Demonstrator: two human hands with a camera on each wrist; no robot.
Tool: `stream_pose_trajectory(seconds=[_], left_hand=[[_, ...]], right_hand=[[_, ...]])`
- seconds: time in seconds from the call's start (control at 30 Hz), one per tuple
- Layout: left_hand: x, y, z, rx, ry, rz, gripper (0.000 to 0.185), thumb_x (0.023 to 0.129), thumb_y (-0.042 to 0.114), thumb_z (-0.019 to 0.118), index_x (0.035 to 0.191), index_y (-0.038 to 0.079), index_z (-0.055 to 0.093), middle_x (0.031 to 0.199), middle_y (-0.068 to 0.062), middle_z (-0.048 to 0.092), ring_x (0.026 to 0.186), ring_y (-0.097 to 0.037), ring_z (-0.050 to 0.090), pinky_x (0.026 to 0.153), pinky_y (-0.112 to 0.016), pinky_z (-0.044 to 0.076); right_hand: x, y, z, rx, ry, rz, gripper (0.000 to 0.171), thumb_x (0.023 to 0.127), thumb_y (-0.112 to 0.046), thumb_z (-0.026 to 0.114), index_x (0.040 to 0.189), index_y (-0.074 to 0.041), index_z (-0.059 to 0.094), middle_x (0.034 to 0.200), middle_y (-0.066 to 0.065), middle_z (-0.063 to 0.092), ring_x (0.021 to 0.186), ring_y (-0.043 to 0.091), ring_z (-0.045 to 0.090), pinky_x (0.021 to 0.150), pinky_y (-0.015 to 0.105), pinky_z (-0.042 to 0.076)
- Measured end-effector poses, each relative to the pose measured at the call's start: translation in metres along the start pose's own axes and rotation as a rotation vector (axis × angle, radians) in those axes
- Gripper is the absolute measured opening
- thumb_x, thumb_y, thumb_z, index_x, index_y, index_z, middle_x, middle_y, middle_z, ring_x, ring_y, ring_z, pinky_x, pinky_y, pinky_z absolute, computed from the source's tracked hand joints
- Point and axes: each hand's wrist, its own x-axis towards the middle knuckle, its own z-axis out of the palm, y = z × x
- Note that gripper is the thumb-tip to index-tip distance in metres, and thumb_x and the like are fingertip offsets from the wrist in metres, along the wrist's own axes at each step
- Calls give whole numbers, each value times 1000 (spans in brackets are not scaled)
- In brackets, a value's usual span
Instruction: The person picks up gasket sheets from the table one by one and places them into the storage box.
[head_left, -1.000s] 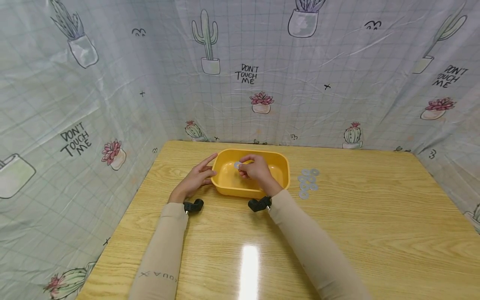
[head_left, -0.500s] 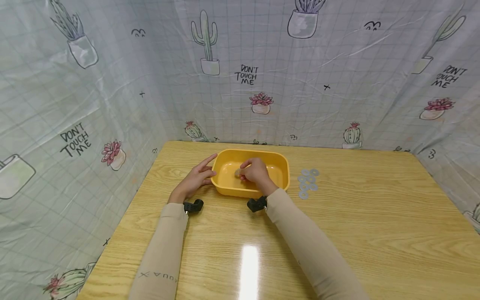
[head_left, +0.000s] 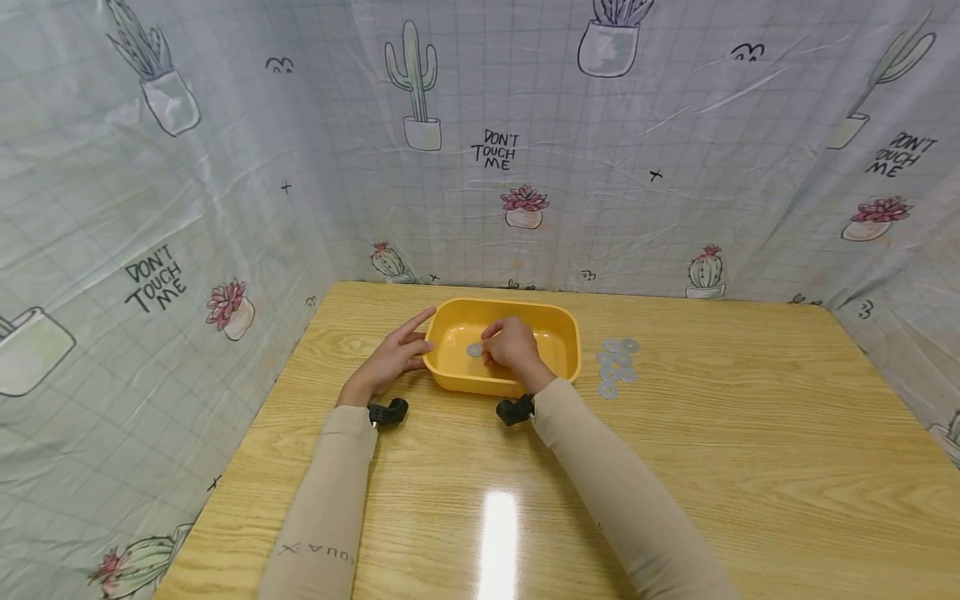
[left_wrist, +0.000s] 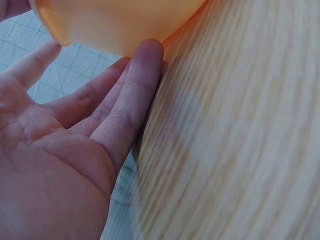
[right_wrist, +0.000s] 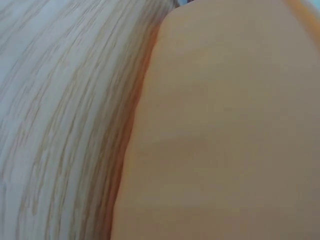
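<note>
A yellow plastic tub (head_left: 564, 360) stands on the wooden table (head_left: 720, 450). My left hand (head_left: 390, 357) lies flat beside the tub's left wall, fingers straight and touching it. The left wrist view shows those fingers (left_wrist: 135, 85) against the yellow tub (left_wrist: 120, 25). My right hand (head_left: 512, 346) reaches down into the tub and pinches the edge of a grey metal washer (head_left: 474, 350) low over the tub floor. In the right wrist view only the tub's outer wall (right_wrist: 225, 130) and the table (right_wrist: 60, 100) show.
Several more grey washers (head_left: 617, 365) lie in a loose cluster on the table just right of the tub. A cactus-print sheet (head_left: 525, 167) walls in the table at the back and on both sides.
My right hand has lowered the washer from above the tub rim down to near the tub floor. The left hand has stayed against the tub.
</note>
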Motion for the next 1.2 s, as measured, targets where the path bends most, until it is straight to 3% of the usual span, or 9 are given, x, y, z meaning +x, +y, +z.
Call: stream_pose_trajectory(seconds=[0.13, 0.33, 0.4, 0.63, 0.83, 1.03, 1.2], left_hand=[[0, -2, -1, 6, -3, 6, 66, 107, 17, 54, 164, 34, 25, 151, -25, 46, 133, -41, 54, 98, -36, 59], [0, -3, -1, -1, -9, 9, 67, 107, 19, 55, 164, 33, 24, 151, -27, 45, 134, -43, 53, 100, -36, 59], [-1, -2, -1, -7, -8, 5, 66, 107, 18, 55, 164, 34, 25, 151, -26, 45, 134, -43, 53, 99, -35, 59], [1, -1, 0, -3, 0, 8, 66, 107, 17, 55, 163, 37, 27, 150, -23, 47, 130, -35, 58, 96, -33, 60], [1, -1, 0, 2, 5, 2, 65, 107, 17, 55, 163, 37, 28, 148, -22, 49, 123, -25, 61, 97, -34, 60], [0, -1, -1, -1, -3, 5, 66, 107, 18, 56, 163, 37, 27, 150, -24, 47, 133, -39, 55, 96, -32, 60], [0, -1, 0, 7, -8, 14, 68, 106, 19, 58, 163, 38, 26, 152, -25, 44, 136, -43, 51, 96, -31, 60]], right_hand=[[-2, -1, -4, 96, -9, -33, 14, 98, -9, 68, 108, -1, 72, 92, 20, 74, 74, 29, 72, 67, 33, 63], [-10, -2, -29, 232, -67, -164, 27, 104, -12, 60, 123, 5, 67, 110, 23, 68, 97, 43, 70, 88, 49, 63], [-15, 0, -43, 254, -77, -213, 27, 104, -15, 59, 123, 3, 67, 109, 21, 68, 95, 41, 70, 88, 47, 63], [-33, 25, -105, 353, -15, -347, 28, 104, -24, 62, 120, -2, 67, 94, 4, 69, 75, 14, 68, 71, 25, 63], [-43, 67, -155, 450, 74, -307, 20, 102, -27, 65, 110, -9, 66, 82, -6, 67, 69, 7, 66, 67, 20, 61], [-45, 112, -191, 498, 113, -255, 15, 100, -26, 67, 105, -12, 68, 81, -6, 69, 70, 7, 66, 67, 20, 61], [-40, 132, -205, 486, 140, -218, 6, 101, -23, 66, 101, -17, 69, 80, -9, 69, 70, 6, 67, 67, 19, 60]])
